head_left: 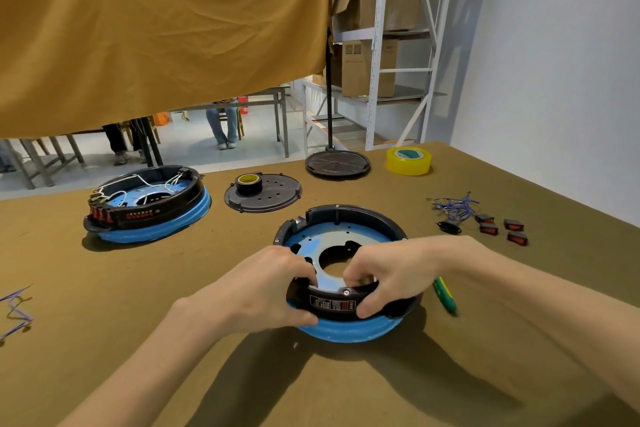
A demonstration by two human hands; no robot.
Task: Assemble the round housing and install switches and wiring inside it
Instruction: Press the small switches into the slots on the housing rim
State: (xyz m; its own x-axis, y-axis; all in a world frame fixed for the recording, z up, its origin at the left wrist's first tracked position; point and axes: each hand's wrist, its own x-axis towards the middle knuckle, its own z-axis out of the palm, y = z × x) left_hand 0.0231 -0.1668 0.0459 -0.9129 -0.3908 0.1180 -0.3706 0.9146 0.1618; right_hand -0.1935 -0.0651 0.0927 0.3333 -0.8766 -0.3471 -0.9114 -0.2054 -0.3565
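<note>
A: From the head view, where does the round housing (346,274) sit?

B: On the counter (173,288), straight ahead of the person and close in. Its black ring rides on a blue base, with a pale plate and a central hole inside.

A: And the grip?

B: Both hands are on its near wall. The left hand (266,291) curls over the rim, thumb on the outer wall, fingers inside. The right hand (384,274) does the same just beside it, thumb under the label. Each grip is closed on the wall, with nothing else held.

A: So what does the coming move turn on?

B: The switches (502,227) and the blue wires (453,206) lie to the right and beyond the housing, well apart from it. The right hand is nearer, so I'd judge it makes that reach while the left steadies the ring.

A: Anything closer?

B: A green screwdriver (445,296) just beside the right wrist. 1 wired housing (145,208) sits far left, seemingly finished.
</note>
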